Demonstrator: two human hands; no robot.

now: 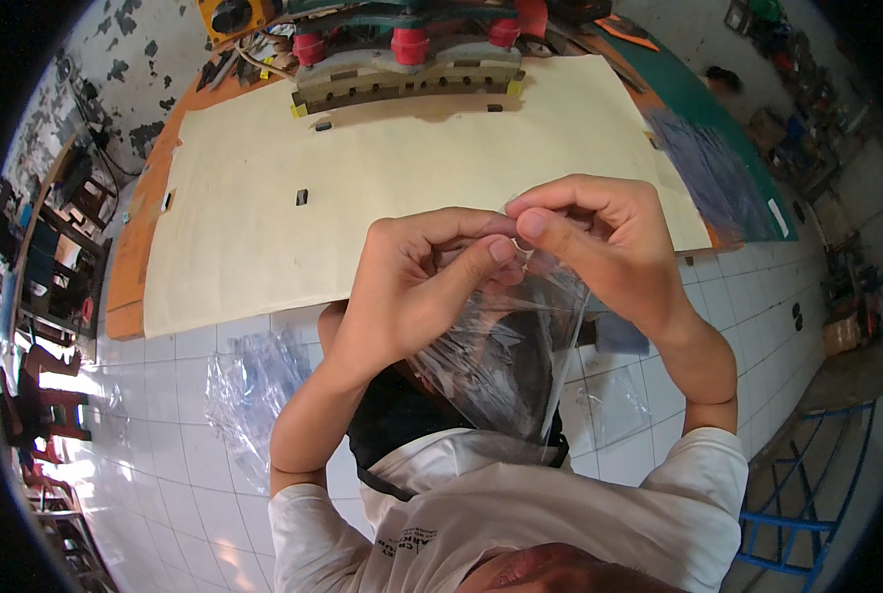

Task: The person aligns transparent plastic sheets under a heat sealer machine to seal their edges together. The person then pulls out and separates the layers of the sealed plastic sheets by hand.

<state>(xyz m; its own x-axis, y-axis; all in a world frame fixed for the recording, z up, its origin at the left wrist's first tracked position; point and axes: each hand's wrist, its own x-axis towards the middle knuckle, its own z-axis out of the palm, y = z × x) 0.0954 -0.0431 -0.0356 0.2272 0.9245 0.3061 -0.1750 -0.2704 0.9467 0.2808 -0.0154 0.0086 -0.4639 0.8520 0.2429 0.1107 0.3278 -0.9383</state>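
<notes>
Both hands meet in front of my chest, above the near edge of the table. A clear plastic bag hangs from them toward my lap, wrinkled and see-through. My left hand pinches its top between thumb and forefinger. Right beside it, my right hand pinches the same gathered edge, the fingertips of both hands almost touching. Whether anything is inside the bag I cannot tell; dark cloth shows behind it.
Cream paper covers the wooden table, with small dark blocks on it. A heavy metal fixture with red knobs stands at the back. Loose clear plastic lies on the tiled floor at left. A blue metal rack stands lower right.
</notes>
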